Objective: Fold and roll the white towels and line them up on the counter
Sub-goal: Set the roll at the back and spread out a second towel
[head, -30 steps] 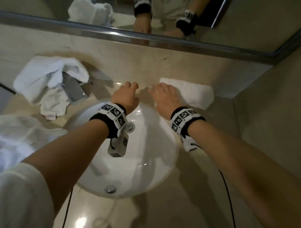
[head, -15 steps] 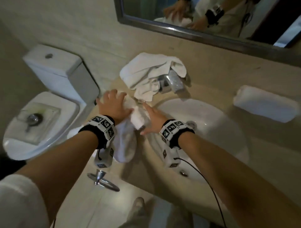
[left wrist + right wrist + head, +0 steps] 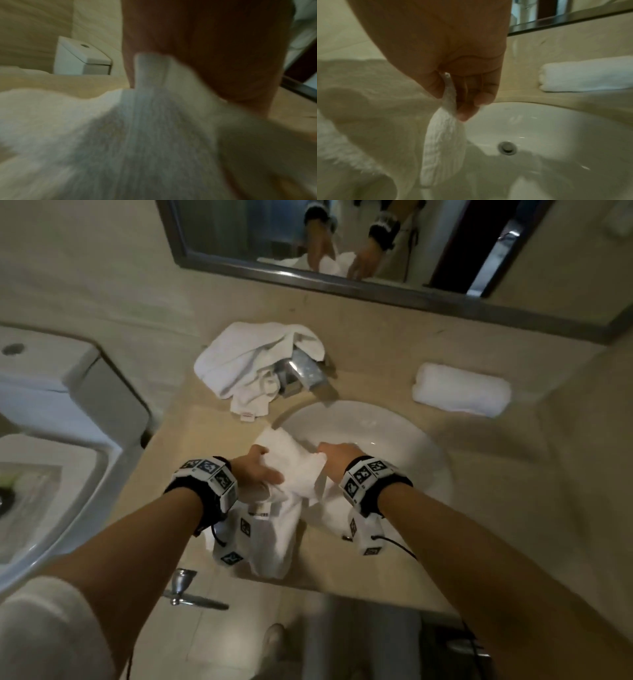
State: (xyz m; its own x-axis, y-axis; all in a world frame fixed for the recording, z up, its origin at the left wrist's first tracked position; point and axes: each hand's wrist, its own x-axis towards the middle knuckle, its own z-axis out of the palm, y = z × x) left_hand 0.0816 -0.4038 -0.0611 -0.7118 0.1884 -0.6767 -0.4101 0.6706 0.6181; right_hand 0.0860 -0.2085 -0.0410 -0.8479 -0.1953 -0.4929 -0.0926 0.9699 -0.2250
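Observation:
A loose white towel (image 3: 291, 470) hangs between both hands over the near left rim of the sink, its lower part drooping past the counter's front edge. My left hand (image 3: 260, 470) grips its left side; the blurred left wrist view shows cloth (image 3: 154, 121) bunched under the palm. My right hand (image 3: 334, 455) pinches an edge of the towel (image 3: 447, 135) between thumb and fingers (image 3: 467, 112). A rolled white towel (image 3: 460, 390) lies on the counter at the back right, also seen as the roll (image 3: 587, 75) beyond the basin. Another crumpled towel (image 3: 246, 364) is draped over the tap.
The white sink basin (image 3: 411, 446) with its drain (image 3: 507, 147) sits in the beige counter (image 3: 496, 474). A chrome tap (image 3: 301, 371) stands behind it. A toilet cistern (image 3: 61, 392) is at the left, a mirror (image 3: 342, 251) on the wall above.
Both hands left the rolled towel at the right, went left to the loose towel, and now hold it lifted over the sink's near rim. My view has swung back toward the centre.

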